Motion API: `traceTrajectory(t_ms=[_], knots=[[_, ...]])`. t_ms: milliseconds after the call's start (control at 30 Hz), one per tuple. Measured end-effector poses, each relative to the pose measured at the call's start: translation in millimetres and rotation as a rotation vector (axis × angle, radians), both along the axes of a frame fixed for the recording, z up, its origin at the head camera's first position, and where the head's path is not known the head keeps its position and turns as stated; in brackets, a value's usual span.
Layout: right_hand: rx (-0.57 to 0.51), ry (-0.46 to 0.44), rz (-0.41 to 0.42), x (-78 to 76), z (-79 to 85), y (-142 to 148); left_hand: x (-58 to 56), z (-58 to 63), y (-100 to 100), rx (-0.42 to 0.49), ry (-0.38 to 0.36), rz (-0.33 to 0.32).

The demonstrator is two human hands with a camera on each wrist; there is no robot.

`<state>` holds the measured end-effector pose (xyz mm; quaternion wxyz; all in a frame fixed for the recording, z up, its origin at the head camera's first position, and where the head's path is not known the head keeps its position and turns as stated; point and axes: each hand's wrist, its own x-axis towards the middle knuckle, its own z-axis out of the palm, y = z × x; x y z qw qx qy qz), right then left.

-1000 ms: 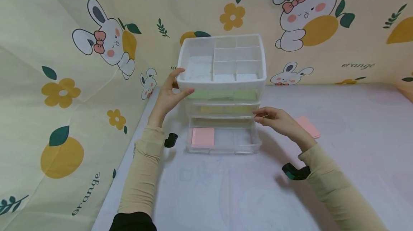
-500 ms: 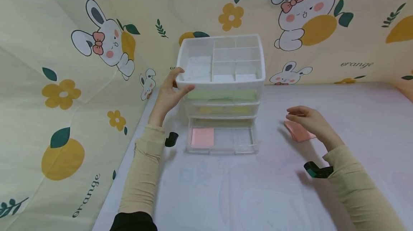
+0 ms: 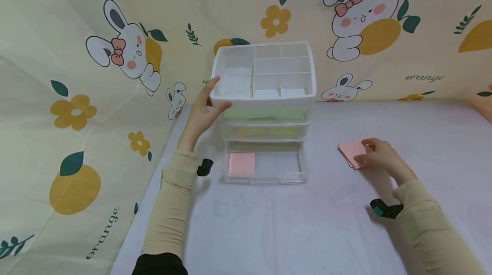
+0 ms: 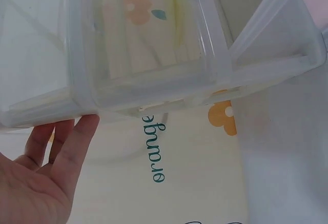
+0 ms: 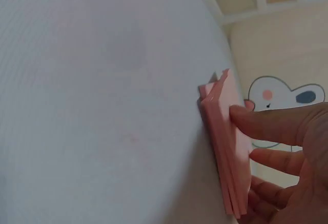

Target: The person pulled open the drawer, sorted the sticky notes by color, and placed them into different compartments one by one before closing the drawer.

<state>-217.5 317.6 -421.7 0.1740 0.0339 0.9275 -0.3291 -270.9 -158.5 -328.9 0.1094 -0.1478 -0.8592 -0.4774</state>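
A white-topped plastic drawer organizer (image 3: 265,103) stands upright toward the back of the table in the head view. My left hand (image 3: 201,115) holds its upper left front corner, thumb at the front below the rim; the left wrist view shows fingertips (image 4: 91,121) against the clear side. The lowest drawer (image 3: 278,176) is pulled out, with a pink sticky note pad (image 3: 241,163) at its left. To the right, my right hand (image 3: 384,158) pinches a small stack of pink sticky notes (image 3: 349,151), thumb over the top face in the right wrist view.
Green (image 3: 290,113) and yellow paper (image 3: 269,131) shows through the two shut drawers above. The organizer's top tray (image 3: 236,70) has several compartments. A patterned cloth (image 3: 238,14) hangs close behind and along the left of the table.
My right hand has moved from the organizer's right side, out to the right and down onto the pink sticky notes, which lie slightly shifted. My left hand stays on the organizer.
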Motion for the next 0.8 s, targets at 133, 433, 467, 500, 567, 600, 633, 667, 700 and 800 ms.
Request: traceTrajectory(t_ms=[133,433,467,500,567,600,633,667,700,800], knots=[[0.006,0.019,-0.008,-0.3,-3.6,1.9,-1.1,-1.4,-0.3,-0.004,0.009,0.001],[0.067,0.083,-0.029,1.6,-2.1,5.8,-4.4,-4.6,-0.3,-0.016,0.013,0.017],[0.072,0.092,-0.033,2.3,-1.4,6.5,-4.3,-4.3,-0.1,-0.015,0.013,0.017],[0.075,0.097,-0.036,3.2,-0.4,7.0,-4.3,-4.3,-0.1,-0.013,0.014,0.017],[0.068,0.107,-0.040,4.9,2.5,7.9,-3.9,-4.0,0.0,-0.009,0.017,0.017],[0.063,0.114,-0.043,5.8,4.0,8.3,-3.4,-3.5,0.2,-0.007,0.019,0.016],[0.053,0.126,-0.044,6.6,5.5,8.6,-2.9,-3.1,0.4,-0.006,0.018,0.018],[0.044,0.146,-0.045,7.5,7.2,8.8,-2.5,-3.0,0.5,-0.005,0.018,0.019],[0.040,0.162,-0.047,8.5,8.8,8.7,-2.6,-3.3,0.3,-0.003,0.018,0.020],[0.040,0.210,-0.046,11.2,13.8,9.1,-2.7,-3.8,0.2,-0.002,0.017,0.022]])
